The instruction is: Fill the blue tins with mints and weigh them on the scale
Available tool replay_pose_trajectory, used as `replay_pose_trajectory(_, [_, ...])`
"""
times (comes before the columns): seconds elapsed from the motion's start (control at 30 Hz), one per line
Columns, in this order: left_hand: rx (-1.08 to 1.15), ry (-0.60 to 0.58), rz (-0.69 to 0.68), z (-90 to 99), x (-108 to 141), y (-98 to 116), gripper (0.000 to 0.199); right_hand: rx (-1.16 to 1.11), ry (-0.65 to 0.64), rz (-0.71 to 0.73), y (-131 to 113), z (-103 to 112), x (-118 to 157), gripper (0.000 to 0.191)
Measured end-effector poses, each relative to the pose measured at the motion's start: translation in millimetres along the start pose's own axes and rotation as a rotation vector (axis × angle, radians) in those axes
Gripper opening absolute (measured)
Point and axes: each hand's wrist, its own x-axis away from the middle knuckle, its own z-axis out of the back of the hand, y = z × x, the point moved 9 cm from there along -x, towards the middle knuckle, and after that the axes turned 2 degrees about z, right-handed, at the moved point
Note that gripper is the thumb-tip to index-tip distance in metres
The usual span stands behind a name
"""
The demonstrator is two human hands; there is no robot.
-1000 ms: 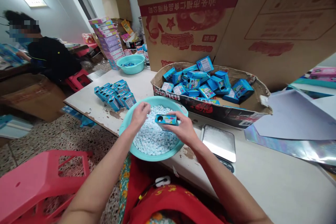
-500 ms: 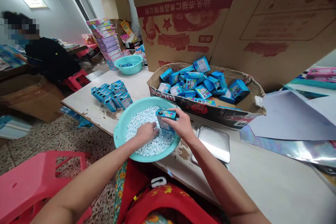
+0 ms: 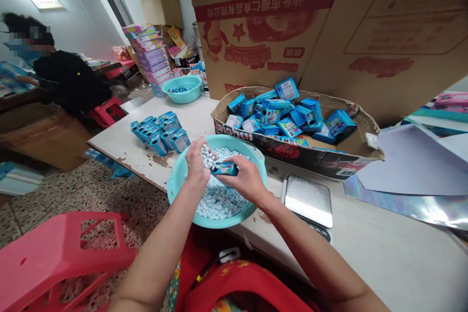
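A turquoise basin (image 3: 215, 223) holds a heap of small white candies (image 3: 223, 200). Above its left side my left hand (image 3: 197, 163) is cupped around a handful of the same candies, tilted toward a small box. My right hand (image 3: 248, 180) grips that small blue candy box (image 3: 225, 169) between thumb and fingers over the basin. The box's near end faces the candies in my left palm. Whether any candies have entered the box cannot be seen.
Filled-looking blue boxes (image 3: 161, 131) stand grouped left of the basin. Behind it, a cut-down carton (image 3: 256, 139) holds many more. A digital scale (image 3: 309, 200) lies to the right. Another turquoise basin (image 3: 183, 95) is farther back. A red stool (image 3: 54, 253) stands left; a person (image 3: 69, 73) sits beyond.
My left hand has come up out of the candy heap with a handful. The box in my right hand has tipped over toward it. The view has shifted slightly.
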Motion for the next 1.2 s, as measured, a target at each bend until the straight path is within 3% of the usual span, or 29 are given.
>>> replay_pose_trajectory(0.2, [0.006, -0.019, 0.041, -0.5, -2.2, -1.6, 0.028, -0.001, -0.02, 0.035, -1.5, -4.0, -2.0, 0.034])
replay_pose_trajectory(1.2, [-0.122, -0.113, -0.047, -18.0, 1.0, 0.7, 0.029, -0.081, 0.017, 0.033, 2.7, 8.9, -9.3, 0.035])
